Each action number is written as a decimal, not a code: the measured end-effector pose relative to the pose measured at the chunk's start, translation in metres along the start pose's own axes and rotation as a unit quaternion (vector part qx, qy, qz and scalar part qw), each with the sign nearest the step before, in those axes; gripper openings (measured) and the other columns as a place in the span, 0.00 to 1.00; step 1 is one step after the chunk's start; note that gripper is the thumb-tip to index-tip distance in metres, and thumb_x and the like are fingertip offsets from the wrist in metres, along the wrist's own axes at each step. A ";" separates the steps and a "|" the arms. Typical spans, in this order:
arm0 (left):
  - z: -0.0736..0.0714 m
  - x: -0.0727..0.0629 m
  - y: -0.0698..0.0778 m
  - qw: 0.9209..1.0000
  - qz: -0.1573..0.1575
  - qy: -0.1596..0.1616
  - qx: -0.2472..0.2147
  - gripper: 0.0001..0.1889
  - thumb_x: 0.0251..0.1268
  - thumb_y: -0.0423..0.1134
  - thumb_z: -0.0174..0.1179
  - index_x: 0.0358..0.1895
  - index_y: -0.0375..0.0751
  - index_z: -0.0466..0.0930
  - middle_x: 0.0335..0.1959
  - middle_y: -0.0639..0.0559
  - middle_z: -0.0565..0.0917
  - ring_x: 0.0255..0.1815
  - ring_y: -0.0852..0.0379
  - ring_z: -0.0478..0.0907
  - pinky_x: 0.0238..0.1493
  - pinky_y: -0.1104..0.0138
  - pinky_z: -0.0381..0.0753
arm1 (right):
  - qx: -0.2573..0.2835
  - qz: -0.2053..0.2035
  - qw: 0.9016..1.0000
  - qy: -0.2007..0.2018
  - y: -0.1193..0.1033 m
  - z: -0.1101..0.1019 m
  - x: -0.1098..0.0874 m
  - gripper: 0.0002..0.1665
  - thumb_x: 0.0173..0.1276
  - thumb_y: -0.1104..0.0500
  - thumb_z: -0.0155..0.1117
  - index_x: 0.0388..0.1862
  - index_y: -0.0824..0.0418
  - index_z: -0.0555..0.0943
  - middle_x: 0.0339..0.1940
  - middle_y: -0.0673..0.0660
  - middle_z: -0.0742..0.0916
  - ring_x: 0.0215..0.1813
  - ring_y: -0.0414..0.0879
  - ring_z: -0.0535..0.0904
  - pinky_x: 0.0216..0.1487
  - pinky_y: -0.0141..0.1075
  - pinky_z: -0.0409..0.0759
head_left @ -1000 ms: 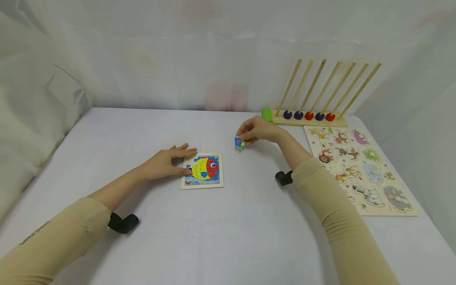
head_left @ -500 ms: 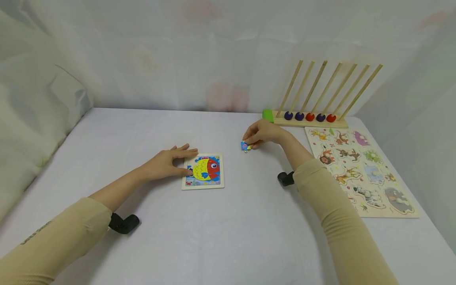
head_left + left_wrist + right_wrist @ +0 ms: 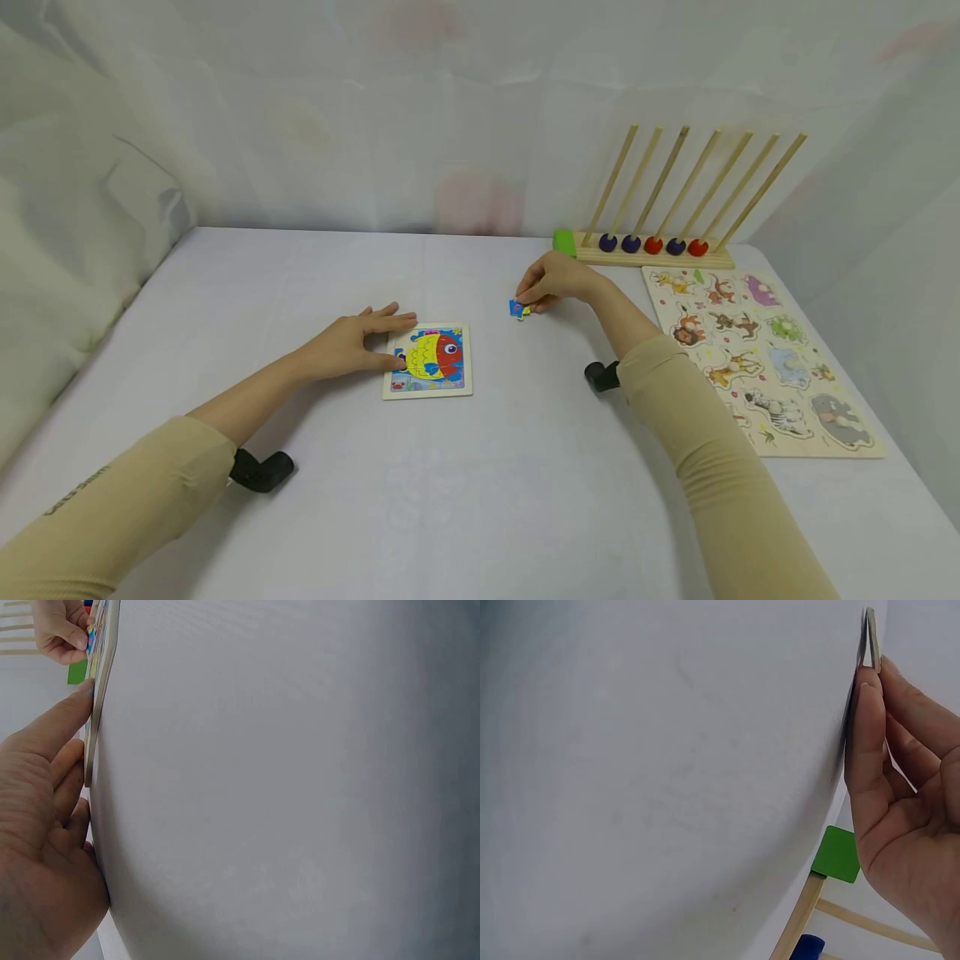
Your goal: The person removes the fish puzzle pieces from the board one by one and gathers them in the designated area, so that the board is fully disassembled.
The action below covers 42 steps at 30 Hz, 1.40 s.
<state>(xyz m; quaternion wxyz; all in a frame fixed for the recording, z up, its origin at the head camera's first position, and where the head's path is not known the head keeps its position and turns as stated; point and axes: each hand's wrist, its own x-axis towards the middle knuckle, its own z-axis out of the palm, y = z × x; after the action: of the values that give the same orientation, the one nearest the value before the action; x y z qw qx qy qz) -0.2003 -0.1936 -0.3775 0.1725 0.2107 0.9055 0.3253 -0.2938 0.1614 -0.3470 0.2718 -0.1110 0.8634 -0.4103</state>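
In the head view a small square fish jigsaw puzzle in a pale wooden frame [image 3: 468, 360] lies flat on the white table. My left hand [image 3: 348, 344] rests at its left side, thumb on the picture and the other fingers stretched over the upper left corner. Beyond the puzzle to the right, my right hand [image 3: 555, 280] pinches a blue and yellow puzzle piece [image 3: 517, 309] between thumb and fingers, low over the cloth. Edge-on in the right wrist view, the thin piece [image 3: 874, 645] sticks out past the fingertips. The left wrist view shows the puzzle's edge [image 3: 106, 690] under my thumb.
A wooden bead rack [image 3: 652, 260] with tall rods and several red and blue beads stands at the back right. In front of it lies a large animal peg puzzle board [image 3: 720, 398], reaching toward the table's right edge. White fabric [image 3: 337, 150] hangs behind the table.
My right hand has shifted a little to the right and lower with the puzzle piece, which now sits closer to the table. My left hand and the fish puzzle stay in place.
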 end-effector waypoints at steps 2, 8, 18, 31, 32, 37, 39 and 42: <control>0.000 0.000 0.000 1.000 0.001 0.000 0.001 0.37 0.57 0.54 0.70 0.71 0.57 0.70 0.76 0.63 0.67 0.84 0.50 0.46 0.82 0.42 0.39 | -0.004 0.001 1.000 0.003 0.000 0.000 0.000 0.10 0.64 0.62 0.70 0.42 0.67 0.86 0.27 0.50 0.88 0.27 0.38 0.83 0.33 0.26 0.84; 0.000 0.000 -0.001 1.000 0.001 0.001 0.002 0.37 0.57 0.54 0.70 0.71 0.57 0.70 0.75 0.63 0.67 0.84 0.51 0.46 0.82 0.42 0.39 | -0.013 -0.003 1.000 0.007 -0.003 0.000 -0.002 0.12 0.63 0.62 0.71 0.41 0.69 0.86 0.26 0.51 0.88 0.25 0.38 0.82 0.32 0.26 0.84; 0.000 0.000 0.000 1.000 0.000 0.002 0.002 0.37 0.57 0.54 0.70 0.71 0.57 0.69 0.76 0.62 0.67 0.84 0.51 0.46 0.82 0.42 0.39 | -0.034 -0.004 0.999 0.013 -0.006 0.001 -0.005 0.13 0.62 0.60 0.72 0.41 0.69 0.86 0.26 0.51 0.87 0.26 0.38 0.82 0.33 0.27 0.84; 0.000 -0.001 0.001 1.000 0.006 0.001 -0.005 0.36 0.57 0.53 0.70 0.71 0.56 0.70 0.75 0.61 0.68 0.84 0.51 0.47 0.83 0.43 0.39 | -0.090 -0.039 0.994 0.058 -0.011 0.005 -0.003 0.10 0.65 0.56 0.69 0.39 0.62 0.84 0.25 0.48 0.81 0.28 0.41 0.75 0.32 0.30 0.76; 0.000 -0.001 0.001 1.000 0.006 0.002 -0.005 0.36 0.57 0.53 0.70 0.71 0.56 0.70 0.75 0.61 0.68 0.84 0.51 0.47 0.83 0.43 0.39 | -0.091 -0.044 0.993 0.062 -0.013 0.006 -0.003 0.10 0.65 0.56 0.69 0.39 0.61 0.84 0.25 0.48 0.81 0.28 0.41 0.74 0.32 0.30 0.75; -0.001 -0.001 0.001 1.000 0.004 0.001 -0.003 0.37 0.57 0.53 0.70 0.71 0.57 0.70 0.75 0.62 0.68 0.84 0.51 0.47 0.83 0.44 0.39 | -0.097 -0.073 0.991 0.063 -0.026 0.018 0.001 0.09 0.66 0.55 0.68 0.40 0.60 0.84 0.24 0.49 0.81 0.27 0.41 0.75 0.33 0.30 0.76; -0.001 -0.001 0.001 1.000 0.003 0.001 -0.002 0.37 0.57 0.54 0.70 0.71 0.57 0.70 0.75 0.62 0.68 0.84 0.51 0.47 0.83 0.44 0.39 | -0.097 -0.082 0.990 0.056 -0.031 0.025 0.004 0.09 0.66 0.55 0.68 0.40 0.59 0.84 0.24 0.50 0.82 0.27 0.42 0.76 0.33 0.30 0.77; -0.001 -0.001 0.002 1.000 0.004 0.000 -0.001 0.36 0.58 0.54 0.69 0.71 0.56 0.70 0.75 0.62 0.68 0.84 0.51 0.47 0.83 0.44 0.39 | -0.103 -0.096 0.989 0.041 -0.040 0.036 0.005 0.08 0.66 0.55 0.68 0.40 0.58 0.84 0.26 0.50 0.82 0.28 0.43 0.77 0.33 0.30 0.79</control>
<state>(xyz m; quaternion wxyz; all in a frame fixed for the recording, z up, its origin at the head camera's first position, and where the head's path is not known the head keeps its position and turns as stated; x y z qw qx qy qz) -0.1996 -0.1931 -0.3754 0.1715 0.2143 0.9045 0.3265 -0.2790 0.1099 -0.3365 0.1821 -0.2040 0.8969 -0.3475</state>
